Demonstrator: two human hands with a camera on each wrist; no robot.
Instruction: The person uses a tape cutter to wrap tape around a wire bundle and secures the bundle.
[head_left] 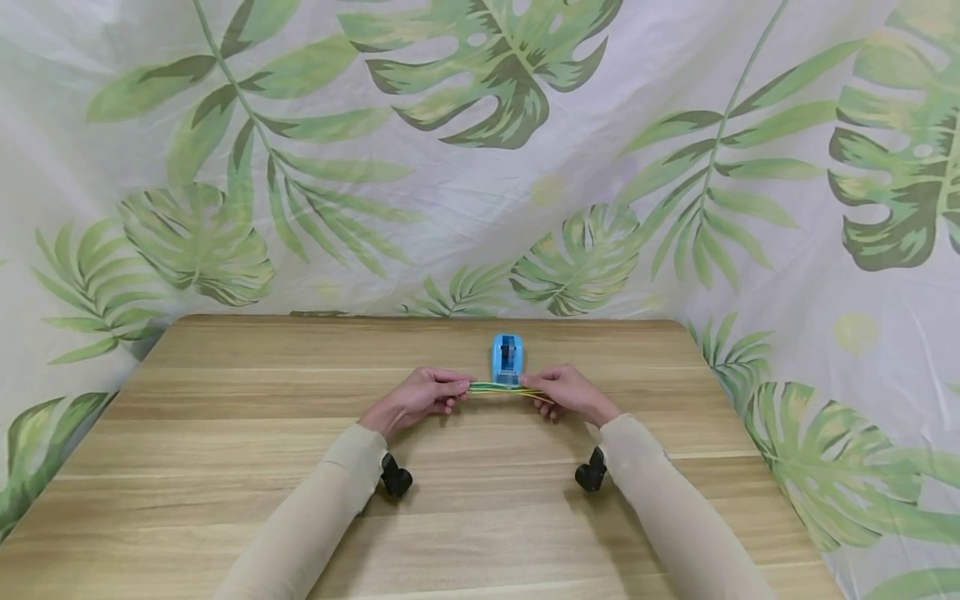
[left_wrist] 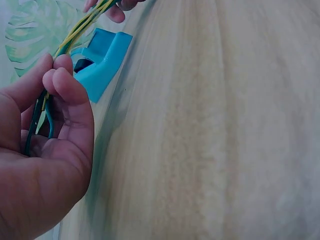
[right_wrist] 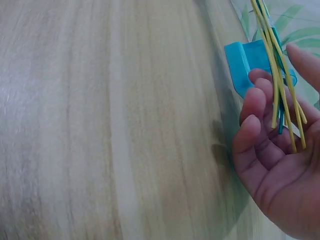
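Note:
A bundle of thin yellow and green wires [head_left: 491, 388] stretches between both hands above the wooden table. My left hand [head_left: 431, 390] pinches one end between thumb and curled fingers, and green wire ends bend down into the palm in the left wrist view. Around the other end is my right hand [head_left: 566, 390]; the loose yellow wire tips [right_wrist: 292, 115] lie over its half-curled fingers [right_wrist: 255, 102]. Its thumb stands apart from the wires in the right wrist view. Just behind the bundle stands a light-blue tape dispenser [head_left: 507, 354], its cutter end towards me.
The wooden table [head_left: 247, 467] reaches back to a leaf-patterned cloth [head_left: 465, 192] hanging behind it. Black wrist cameras [head_left: 395, 477] are strapped at both sleeve cuffs, low over the tabletop.

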